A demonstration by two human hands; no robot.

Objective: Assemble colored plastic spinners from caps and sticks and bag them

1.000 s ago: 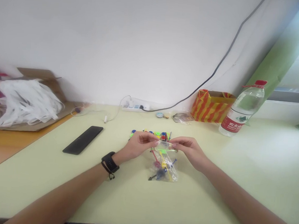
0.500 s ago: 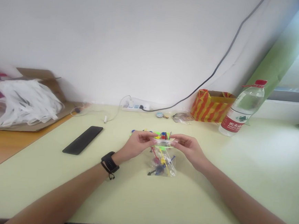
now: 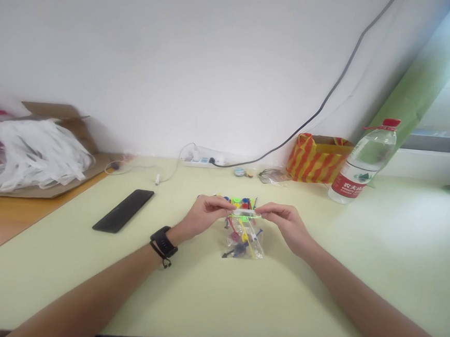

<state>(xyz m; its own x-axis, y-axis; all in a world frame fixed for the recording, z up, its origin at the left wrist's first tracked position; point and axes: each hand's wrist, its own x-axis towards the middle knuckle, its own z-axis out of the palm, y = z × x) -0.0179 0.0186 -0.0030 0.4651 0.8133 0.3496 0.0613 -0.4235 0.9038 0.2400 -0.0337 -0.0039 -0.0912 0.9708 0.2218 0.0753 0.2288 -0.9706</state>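
Observation:
Between my two hands hangs a clear plastic bag (image 3: pixel 255 246) holding small red, yellow, blue and dark plastic pieces. My left hand (image 3: pixel 208 214) pinches the left end of its top edge between thumb and fingers. At the right end, my right hand (image 3: pixel 283 220) pinches the same edge. The top edge is drawn straight and looks whitish. Behind the bag and hands, more colorful plastic pieces (image 3: pixel 246 201) lie on the table, partly hidden.
A black phone-like slab (image 3: pixel 124 211) lies to the left. Farther left is a cardboard box (image 3: pixel 58 108) with white strips (image 3: pixel 43 154). Along the wall are a power strip (image 3: pixel 202 161), a striped paper bag (image 3: pixel 315 160) and a water bottle (image 3: pixel 361 166).
The bag's top edge has been turned and now looks narrower. Its lower end sits slightly higher, while both hands keep their pinch in nearly the same place.

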